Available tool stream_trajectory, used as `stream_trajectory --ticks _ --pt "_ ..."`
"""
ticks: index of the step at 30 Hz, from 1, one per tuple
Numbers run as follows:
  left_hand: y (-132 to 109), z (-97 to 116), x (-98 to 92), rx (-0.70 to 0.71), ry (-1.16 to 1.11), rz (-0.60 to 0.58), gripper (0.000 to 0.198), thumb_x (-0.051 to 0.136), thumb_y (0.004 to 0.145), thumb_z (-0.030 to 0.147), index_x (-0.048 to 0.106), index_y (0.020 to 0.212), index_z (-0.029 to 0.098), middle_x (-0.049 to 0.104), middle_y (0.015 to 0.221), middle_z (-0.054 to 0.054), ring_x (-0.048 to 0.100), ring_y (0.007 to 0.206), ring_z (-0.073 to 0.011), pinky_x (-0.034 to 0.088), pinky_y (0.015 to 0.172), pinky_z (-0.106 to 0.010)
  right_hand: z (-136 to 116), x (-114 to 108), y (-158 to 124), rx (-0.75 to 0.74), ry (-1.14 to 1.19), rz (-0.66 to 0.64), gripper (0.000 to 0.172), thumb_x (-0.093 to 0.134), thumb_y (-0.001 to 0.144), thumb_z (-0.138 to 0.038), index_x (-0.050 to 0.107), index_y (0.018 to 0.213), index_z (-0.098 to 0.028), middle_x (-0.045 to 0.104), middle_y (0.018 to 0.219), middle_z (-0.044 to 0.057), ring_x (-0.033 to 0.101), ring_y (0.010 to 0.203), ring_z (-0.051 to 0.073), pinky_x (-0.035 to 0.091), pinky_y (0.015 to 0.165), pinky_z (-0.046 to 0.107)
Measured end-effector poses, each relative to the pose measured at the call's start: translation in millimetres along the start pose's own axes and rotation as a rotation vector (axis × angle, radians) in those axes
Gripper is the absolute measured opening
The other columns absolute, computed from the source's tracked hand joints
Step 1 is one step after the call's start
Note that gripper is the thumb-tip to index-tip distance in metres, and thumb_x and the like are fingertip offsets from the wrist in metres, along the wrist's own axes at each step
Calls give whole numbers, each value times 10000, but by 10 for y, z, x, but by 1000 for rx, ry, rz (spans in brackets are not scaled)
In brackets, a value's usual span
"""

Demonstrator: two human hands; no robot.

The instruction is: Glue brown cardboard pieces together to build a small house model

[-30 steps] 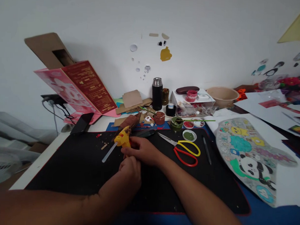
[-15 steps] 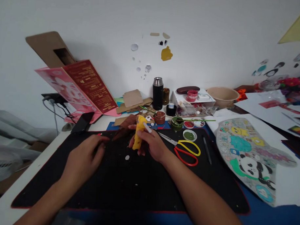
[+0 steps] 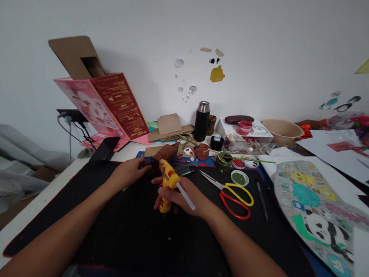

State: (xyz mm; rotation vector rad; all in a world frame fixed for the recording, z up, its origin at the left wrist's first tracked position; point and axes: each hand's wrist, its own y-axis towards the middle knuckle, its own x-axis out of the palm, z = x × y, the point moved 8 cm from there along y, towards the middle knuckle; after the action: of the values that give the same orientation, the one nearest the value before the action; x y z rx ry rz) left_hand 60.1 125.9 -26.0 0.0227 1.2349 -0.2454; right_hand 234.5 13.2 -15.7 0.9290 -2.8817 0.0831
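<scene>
My right hand (image 3: 182, 197) is wrapped round a yellow hot glue gun (image 3: 168, 174), and a whitish glue stick (image 3: 186, 195) juts from its back end toward me. The gun's nose points away, close to a brown, pointed piece (image 3: 167, 152) with a painted look. At the near left end of that brown piece is my left hand (image 3: 129, 173), its fingers curled against it; the fingertips are partly hidden. Both hands are over the black mat (image 3: 123, 233). Scissors (image 3: 231, 192) with one yellow and one red handle lie open to the right.
Paint jars, a brown one (image 3: 202, 151) and a green one (image 3: 224, 161), stand behind the mat near a black flask (image 3: 202, 121). A dark pen (image 3: 261, 199) and a drawn-on grey board (image 3: 315, 215) lie at right. A pink-and-red folder (image 3: 113, 107) leans at left.
My left hand has moved forward and right to the brown piece. The glue gun has tilted, so its glue stick shows more. The whole view has shifted slightly.
</scene>
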Motion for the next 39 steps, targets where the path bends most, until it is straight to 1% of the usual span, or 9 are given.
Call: stream_trajectory --ticks 5,9,12,14,20,26,31,35,39 --pt "46 5 1 -5 -65 29 358 510 866 498 716 912 209 766 856 -65 686 790 -244 447 685 -307 31 19 4 -20 -85 8 601 664 940 -602 672 1323 -139 765 864 82 653 682 158 452 492 207" --pt "71 -112 -192 -34 -73 94 394 452 856 508 683 919 195 749 853 -75 673 783 -244 437 683 -313 42 -15 3 3 -117 36 576 640 962 -549 637 1364 -136 764 856 77 633 650 154 449 473 209" --pt "112 -279 -357 -105 -60 139 418 465 828 529 686 937 191 741 846 -71 673 781 -244 433 684 -307 41 -8 0 13 -123 35 545 628 974 -524 633 1360 -139 767 861 77 623 635 151 447 468 211" --pt "156 -369 -408 -140 -50 145 408 488 806 528 693 904 190 734 820 -68 672 766 -242 426 669 -303 48 22 -1 22 -116 13 557 644 964 -538 638 1349 -136 767 861 79 635 656 156 451 482 213" --pt "282 -504 -300 -161 -66 103 350 524 755 514 690 765 206 717 714 -49 666 711 -236 423 636 -296 42 73 -8 31 -123 -22 605 699 917 -588 666 1304 -123 776 860 81 688 738 178 502 613 246" --pt "247 -635 -210 -155 -116 79 358 535 729 514 713 786 209 738 736 -44 678 716 -241 450 649 -300 39 48 -3 16 -135 0 527 695 933 -566 710 1228 -129 781 867 78 691 747 177 523 658 259" --pt "260 -680 -175 -162 -153 93 394 547 742 544 728 822 203 744 734 -44 683 728 -246 464 661 -301 114 51 6 37 -130 -6 582 680 946 -572 667 1337 -141 779 883 75 685 725 167 497 576 228" --pt "274 -661 -166 -166 -179 122 432 558 776 579 741 865 198 735 704 -44 674 709 -245 455 642 -304 143 14 11 47 -143 18 581 647 961 -569 648 1342 -131 766 876 84 675 718 172 469 501 206" --pt "93 -630 -296 -180 -178 229 534 523 838 617 735 1045 172 741 777 -67 670 731 -254 441 637 -317 165 -22 15 64 -92 48 531 630 972 -523 630 1355 -156 753 872 71 667 708 158 476 495 191"
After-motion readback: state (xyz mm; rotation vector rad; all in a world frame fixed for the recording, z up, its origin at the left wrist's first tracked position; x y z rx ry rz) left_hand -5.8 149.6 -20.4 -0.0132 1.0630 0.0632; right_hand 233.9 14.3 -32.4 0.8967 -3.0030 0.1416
